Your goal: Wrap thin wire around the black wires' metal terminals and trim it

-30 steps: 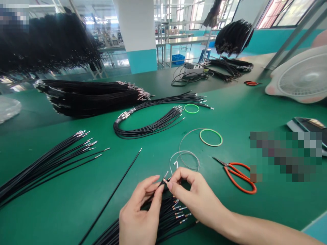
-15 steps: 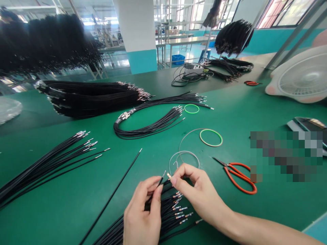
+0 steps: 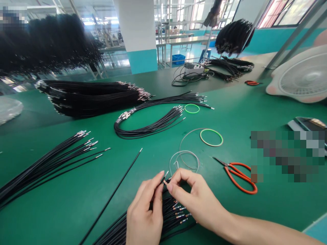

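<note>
Between the thumb and fingers of my left hand (image 3: 145,211) is a thin black cable (image 3: 162,179), its silvery tip pointing up and away. My right hand (image 3: 196,195) pinches a small tan strip (image 3: 165,182) right at the cable, just below the tip. Whether the strip is tape or something else I cannot make out. Under both hands lies a bundle of black cables (image 3: 170,209) with silver ends and orange-brown bands, partly covered by my hands. One loose black cable (image 3: 116,190) rests left of my left hand.
Orange-handled scissors (image 3: 241,173) lie right of my hands. Beyond are a coil of thin grey wire (image 3: 184,152), green-edged rings (image 3: 211,137) and a bent cable bundle (image 3: 145,132). More cables (image 3: 51,166) lie left, a thick stack (image 3: 89,98) behind. A white fan (image 3: 304,75) stands right.
The tan strip in my right hand has come down and left against the cable in my left hand. My left fingers have moved up closer to the cable's tip.
</note>
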The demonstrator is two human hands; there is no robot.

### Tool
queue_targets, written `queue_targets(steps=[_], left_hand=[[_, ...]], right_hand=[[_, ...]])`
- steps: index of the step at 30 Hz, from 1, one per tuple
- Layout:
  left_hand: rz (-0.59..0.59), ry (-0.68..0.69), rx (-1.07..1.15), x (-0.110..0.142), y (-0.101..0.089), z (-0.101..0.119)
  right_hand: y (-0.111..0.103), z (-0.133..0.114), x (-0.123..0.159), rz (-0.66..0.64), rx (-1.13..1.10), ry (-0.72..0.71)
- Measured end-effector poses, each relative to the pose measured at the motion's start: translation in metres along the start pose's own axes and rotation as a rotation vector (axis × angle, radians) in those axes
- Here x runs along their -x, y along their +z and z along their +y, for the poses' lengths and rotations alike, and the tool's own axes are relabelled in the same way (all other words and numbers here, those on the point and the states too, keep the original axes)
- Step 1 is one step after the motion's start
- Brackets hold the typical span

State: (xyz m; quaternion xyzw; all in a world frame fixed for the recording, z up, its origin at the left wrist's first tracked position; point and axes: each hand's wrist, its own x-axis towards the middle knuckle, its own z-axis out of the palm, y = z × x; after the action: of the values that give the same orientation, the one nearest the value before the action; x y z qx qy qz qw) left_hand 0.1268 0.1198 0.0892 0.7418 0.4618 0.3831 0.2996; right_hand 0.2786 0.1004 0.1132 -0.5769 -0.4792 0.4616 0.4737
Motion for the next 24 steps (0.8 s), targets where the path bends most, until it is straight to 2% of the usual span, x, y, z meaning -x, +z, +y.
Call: queue_targets(steps=[5,9,11,16,24], left_hand=[[0.125,-0.209,0.071,0.003,0.004,0.008],[0.082,-0.252,0.129,0.005,0.001,0.002],[0.057,-0.228,0.118,0.006,0.000,-0.003],[0.078,-0.115,0.063,0.007,0.001,-0.009],[0.062,0.090,0.005,0.002,-0.001,-0.002]], right_hand=[[0.000,0.000,-0.001,0.000,0.013,0.010],[0.001,0.000,0.000,0.013,-0.003,0.006],[0.001,-0.001,-0.001,0.024,-0.023,0.008],[0.000,-0.003,-0.001,0.023,-0.048,0.008],[0.000,-0.003,-0.001,0.017,-0.064,0.015]])
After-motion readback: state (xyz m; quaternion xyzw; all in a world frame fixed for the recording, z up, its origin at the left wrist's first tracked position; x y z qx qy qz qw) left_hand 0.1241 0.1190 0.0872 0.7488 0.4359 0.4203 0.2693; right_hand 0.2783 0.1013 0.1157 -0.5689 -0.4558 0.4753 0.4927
